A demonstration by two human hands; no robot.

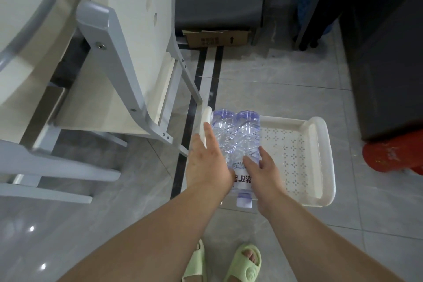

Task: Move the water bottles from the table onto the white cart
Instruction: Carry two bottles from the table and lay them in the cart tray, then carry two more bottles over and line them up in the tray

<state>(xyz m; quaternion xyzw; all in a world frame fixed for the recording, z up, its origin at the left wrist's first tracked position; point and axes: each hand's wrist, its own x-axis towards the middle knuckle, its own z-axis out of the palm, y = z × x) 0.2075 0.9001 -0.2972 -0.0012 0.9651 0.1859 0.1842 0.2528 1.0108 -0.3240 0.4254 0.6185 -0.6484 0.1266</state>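
Note:
Two clear water bottles lie side by side on the left part of the white cart's (318, 158) perforated top tray, bases pointing away from me. The left bottle (223, 130) sits under my left hand (207, 162), whose fingers rest flat along its side at the tray's left rim. The right bottle (248, 135) has a white label and a pale purple cap toward me; my right hand (263, 171) cups its label end with fingers spread. Whether either hand truly grips its bottle is unclear.
A grey and cream chair (109, 71) stands left of the cart beside the round table (25, 2). A cardboard box (217, 38) lies under dark furniture at the back. A red stool (393, 155) is at the right. My feet in green slippers (245, 263) stand on grey floor tiles.

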